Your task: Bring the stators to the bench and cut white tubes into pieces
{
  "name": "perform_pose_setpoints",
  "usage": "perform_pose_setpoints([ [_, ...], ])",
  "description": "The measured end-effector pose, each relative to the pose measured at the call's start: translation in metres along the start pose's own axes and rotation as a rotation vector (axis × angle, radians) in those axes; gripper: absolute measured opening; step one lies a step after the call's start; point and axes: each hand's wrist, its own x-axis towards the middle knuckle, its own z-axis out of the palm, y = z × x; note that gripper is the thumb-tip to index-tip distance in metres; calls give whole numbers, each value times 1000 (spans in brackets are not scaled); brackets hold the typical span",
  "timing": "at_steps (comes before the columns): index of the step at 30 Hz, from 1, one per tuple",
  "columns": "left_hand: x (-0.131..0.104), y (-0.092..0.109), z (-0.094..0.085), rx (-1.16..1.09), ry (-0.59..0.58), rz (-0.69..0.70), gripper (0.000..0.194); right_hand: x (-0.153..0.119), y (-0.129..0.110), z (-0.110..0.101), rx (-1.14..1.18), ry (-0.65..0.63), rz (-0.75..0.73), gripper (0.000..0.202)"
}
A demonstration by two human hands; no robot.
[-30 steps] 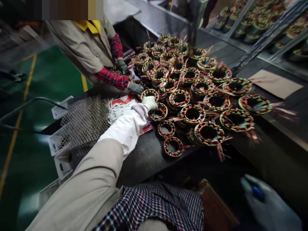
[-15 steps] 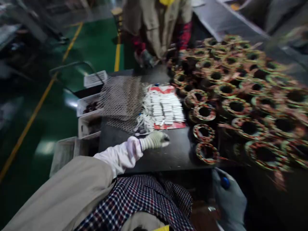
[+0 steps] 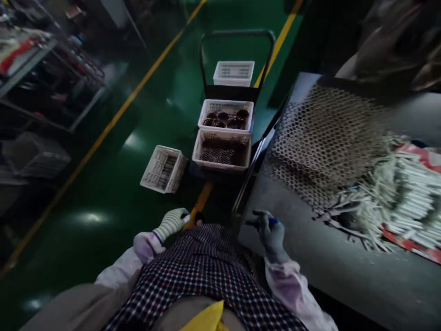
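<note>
My left hand, in a striped glove, hangs over the green floor at the left of my checked apron. Its fingers are curled together, and whatever they hold, if anything, is too small to name. Above the near left corner of the dark table is my right hand in a grey glove, its fingers apart, with a small blue spot against it. To its upper right lies honeycomb mesh in stacked sheets. Many white sticks are piled on a red and white sheet beside the mesh.
A trolley with a dark handle holds white crates; one crate contains dark ring parts. Another crate stands on the floor left of it. At the upper left is a metal rack. Part of a person shows at the upper right.
The view has swung left towards the trolley. My left hand has left the table area and hangs over the floor. My right hand has come up over the table's corner. The ring parts on the table left view.
</note>
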Motion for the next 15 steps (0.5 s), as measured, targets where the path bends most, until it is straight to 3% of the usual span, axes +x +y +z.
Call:
perform_pose_setpoints([
  [3,32,-39,-29,-32,-64,0,31,77,-15,43,-330,-136,-200,38],
  [6,89,-42,-49,22,-24,75,35,140,-8,57,-626,-439,-398,33],
  [8,140,-31,-56,51,25,162,43,160,3,60,-728,-526,-420,33],
  [10,200,-13,-59,75,70,244,53,164,13,62,-755,-517,-424,36],
  [15,385,57,-72,224,79,305,83,151,26,62,-642,-411,-397,47],
])
